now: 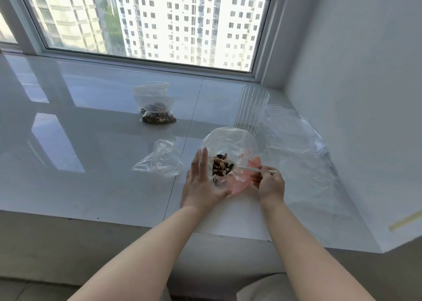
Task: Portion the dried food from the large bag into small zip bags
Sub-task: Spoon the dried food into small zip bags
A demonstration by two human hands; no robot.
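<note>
Clear plastic bag held open by our left hand, fingers straight against its side; our right hand pinches a white spoon loaded with dried food inside it; left of that bag, an empty small bag; beyond it, a filled bag; right, a ribbed glass and crumpled plastic.

The windowsill slab is seen as glossy, smooth white stone or tile, the window being mirrored in it; the bags are made of thin, clear, crinkled plastic film; the ribbed cup is rendered in transparent plastic; the spoon appears as matt white plastic.
</note>
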